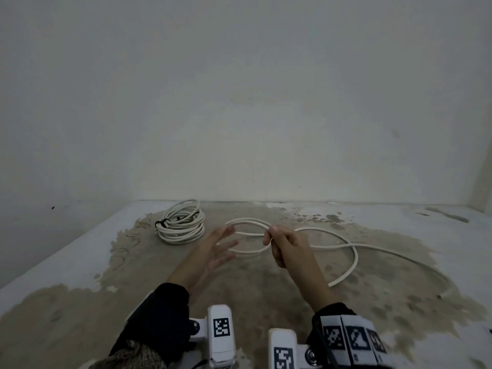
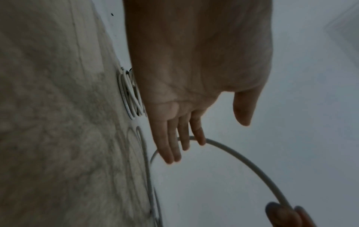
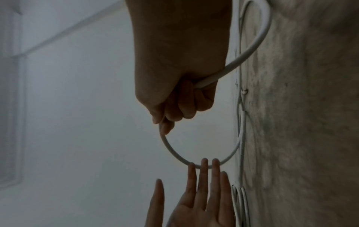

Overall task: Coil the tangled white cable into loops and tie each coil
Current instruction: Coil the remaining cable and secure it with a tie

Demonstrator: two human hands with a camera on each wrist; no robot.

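Observation:
A loose white cable (image 1: 332,245) lies in wide curves on the stained floor, its cut end at the lower right. My right hand (image 1: 282,243) grips the cable where a small raised loop (image 1: 246,237) begins; the fist and the cable (image 3: 242,56) running through it show in the right wrist view. My left hand (image 1: 221,245) is spread flat with straight fingers at the loop's left side, its fingertips (image 2: 192,144) touching the cable (image 2: 252,165). A finished white coil (image 1: 182,225), bound with a black tie, rests at the back left.
A pale wall (image 1: 239,102) rises just behind the coil and the loop. The floor (image 1: 80,262) is white paint with a large brownish worn patch. Marker-tagged wrist mounts (image 1: 221,328) sit at the bottom edge of the head view.

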